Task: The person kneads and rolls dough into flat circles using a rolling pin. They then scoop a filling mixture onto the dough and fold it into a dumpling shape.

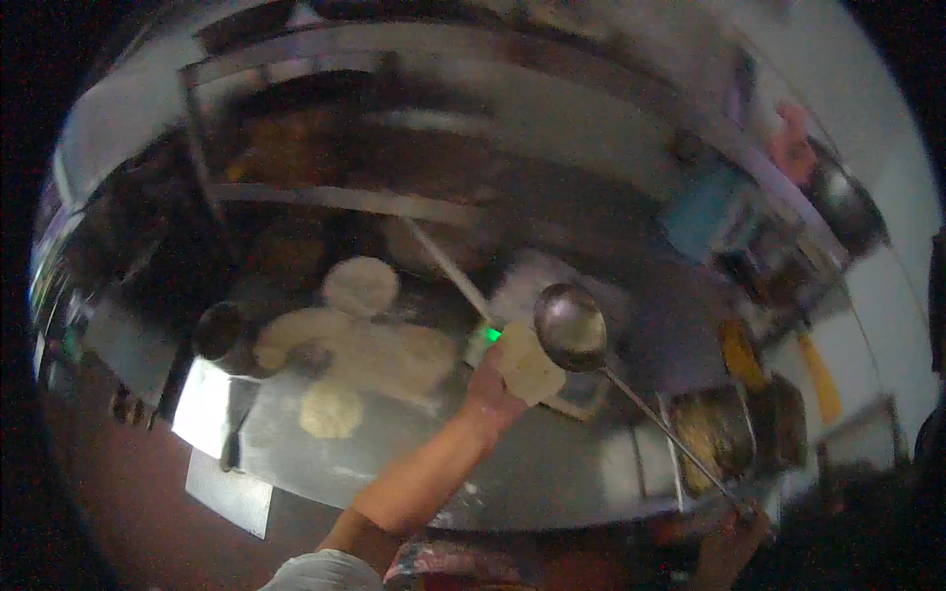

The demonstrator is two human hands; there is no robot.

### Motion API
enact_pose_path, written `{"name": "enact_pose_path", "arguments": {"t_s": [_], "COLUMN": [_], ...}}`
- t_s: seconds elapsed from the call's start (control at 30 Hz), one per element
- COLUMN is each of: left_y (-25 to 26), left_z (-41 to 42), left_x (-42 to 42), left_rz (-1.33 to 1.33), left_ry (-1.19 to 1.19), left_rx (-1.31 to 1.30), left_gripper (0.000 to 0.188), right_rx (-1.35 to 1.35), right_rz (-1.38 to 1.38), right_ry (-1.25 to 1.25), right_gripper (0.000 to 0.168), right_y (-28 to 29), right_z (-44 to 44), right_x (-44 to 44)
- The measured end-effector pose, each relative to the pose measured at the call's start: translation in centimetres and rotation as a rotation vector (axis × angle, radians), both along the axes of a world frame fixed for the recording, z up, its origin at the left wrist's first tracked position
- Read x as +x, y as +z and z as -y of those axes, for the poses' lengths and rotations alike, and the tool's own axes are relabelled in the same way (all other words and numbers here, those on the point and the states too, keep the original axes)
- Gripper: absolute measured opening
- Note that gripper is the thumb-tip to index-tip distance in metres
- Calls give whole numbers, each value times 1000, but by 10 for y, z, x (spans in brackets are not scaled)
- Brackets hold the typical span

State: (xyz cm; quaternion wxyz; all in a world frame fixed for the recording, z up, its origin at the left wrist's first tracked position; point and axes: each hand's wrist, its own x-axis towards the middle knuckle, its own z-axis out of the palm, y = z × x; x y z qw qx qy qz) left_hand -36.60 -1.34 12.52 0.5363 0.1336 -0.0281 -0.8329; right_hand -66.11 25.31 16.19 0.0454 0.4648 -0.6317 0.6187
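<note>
My left hand (491, 402) comes in from the bottom and grips a flat, pale round of dough (533, 369) by its near side. Just beyond and to the right of the dough is the shiny metal bowl of a ladle (569, 329); whether the two touch I cannot tell. The ladle's long thin handle slants down to the lower right, where my right hand (739, 535), dim and blurred, holds its end. Further left, a yellowish dough round (330, 410) lies on the metal counter (281, 425). Another pale round (362, 284) is behind it.
A pale, irregular floury patch or board (392, 354) spreads between the rounds. A dark round vessel (220, 331) stands at the left. On the right is a metal container (713, 436) with yellowish contents. A long rod (447, 258) slants behind my left hand, below a metal shelf edge (347, 199).
</note>
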Motion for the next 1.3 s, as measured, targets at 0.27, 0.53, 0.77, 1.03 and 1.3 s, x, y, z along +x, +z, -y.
{"name": "enact_pose_path", "arguments": {"t_s": [0.27, 0.53, 0.77, 1.03, 1.3], "left_y": [11, 14, 10, -27, -29], "left_z": [9, -54, -63, -72, -77], "left_x": [152, 217, 228, 219, 169], "left_rz": [-122, 431, 209, 41, 303], "left_ry": [272, 458, 203, 98, 140], "left_rx": [-288, -194, 187, 276, 399], "left_gripper": [40, 40, 42, 44, 51], "right_rx": [-9, -264, -82, -316, 251], "right_rz": [242, 539, 296, -741, -891], "right_ry": [296, 1025, 1060, 846, 1062], "right_gripper": [33, 25, 31, 35, 32], "right_y": [75, 173, 241, 274, 249], "right_z": [170, 348, 378, 427, 438], "right_x": [94, 262, 403, 477, 441]}}
